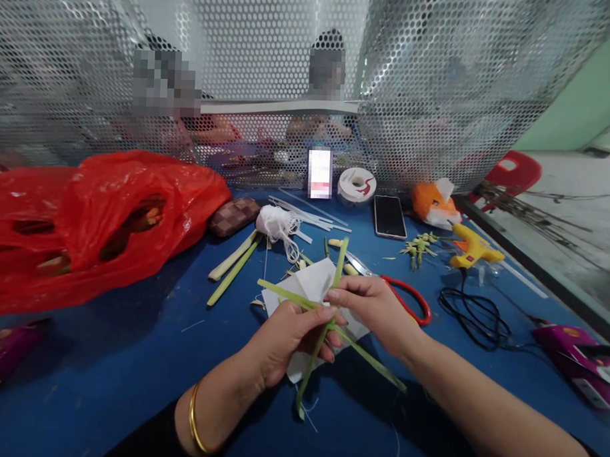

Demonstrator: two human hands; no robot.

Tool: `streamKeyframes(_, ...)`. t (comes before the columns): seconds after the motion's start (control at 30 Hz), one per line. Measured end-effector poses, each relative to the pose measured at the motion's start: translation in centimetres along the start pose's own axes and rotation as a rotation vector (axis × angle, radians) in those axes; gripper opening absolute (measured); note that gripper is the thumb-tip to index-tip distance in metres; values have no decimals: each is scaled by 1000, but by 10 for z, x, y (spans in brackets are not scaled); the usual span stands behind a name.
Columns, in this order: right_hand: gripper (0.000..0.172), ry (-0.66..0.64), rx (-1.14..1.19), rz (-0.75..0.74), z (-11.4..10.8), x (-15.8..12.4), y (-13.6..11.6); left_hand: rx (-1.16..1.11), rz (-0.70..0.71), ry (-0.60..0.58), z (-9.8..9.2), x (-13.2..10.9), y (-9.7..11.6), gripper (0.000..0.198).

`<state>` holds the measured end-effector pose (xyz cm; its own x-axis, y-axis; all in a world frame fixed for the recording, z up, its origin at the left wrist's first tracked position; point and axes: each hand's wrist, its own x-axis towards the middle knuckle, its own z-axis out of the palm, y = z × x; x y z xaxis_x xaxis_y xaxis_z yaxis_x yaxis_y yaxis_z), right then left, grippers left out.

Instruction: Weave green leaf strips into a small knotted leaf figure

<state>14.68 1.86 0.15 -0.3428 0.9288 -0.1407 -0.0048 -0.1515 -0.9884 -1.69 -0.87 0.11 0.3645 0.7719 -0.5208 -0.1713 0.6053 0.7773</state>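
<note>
Several green leaf strips [373, 366] cross between my hands, their ends pointing up, left, down and right. My left hand [301, 328], with a gold bangle at the wrist, is closed on the strips near where they cross. My right hand [370, 304] pinches the upright strip just above the crossing. Under both hands lies a crumpled white paper [308, 278]. Red-handled scissors [415, 299] rest partly behind my right hand. Two cut green stalks [233, 273] and a tangled ball of white string [276, 222] lie beyond my left hand.
A red plastic bag [186, 191] fills the left side. At the back stand a lit phone [320, 174] and a white spool [357, 185]. On the right are a dark phone [390, 217], tissue pack [434, 205], yellow glue gun [472, 247] and black cord. A perforated screen separates two people.
</note>
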Motion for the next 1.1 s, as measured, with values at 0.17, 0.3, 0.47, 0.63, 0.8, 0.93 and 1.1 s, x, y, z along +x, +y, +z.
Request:
streamKeyframes(0.17,26,145,11,-90,5,-2,4,2,-8,-41,-1,0,1,22)
streamKeyframes(0.3,28,176,32,-100,8,-2,10,53,23,-93,-3,0,0,24)
streamKeyframes(0.47,29,175,-65,-93,5,3,11,-2,25,-111,-2,0,-1,24)
streamKeyframes(0.63,20,335,-514,-378,-10,-2,-4,-190,101,32,-6,4,6,32)
streamKeyframes(0.8,34,125,-694,-407,0,-20,-7,-308,212,94,-12,4,14,36)
streamKeyframes(0.93,25,-2,-604,-317,22,-19,10,-359,202,78,-11,4,11,37)
streamKeyframes(1.1,31,17,-551,-474,28,-14,16,-384,213,68,-5,1,12,35)
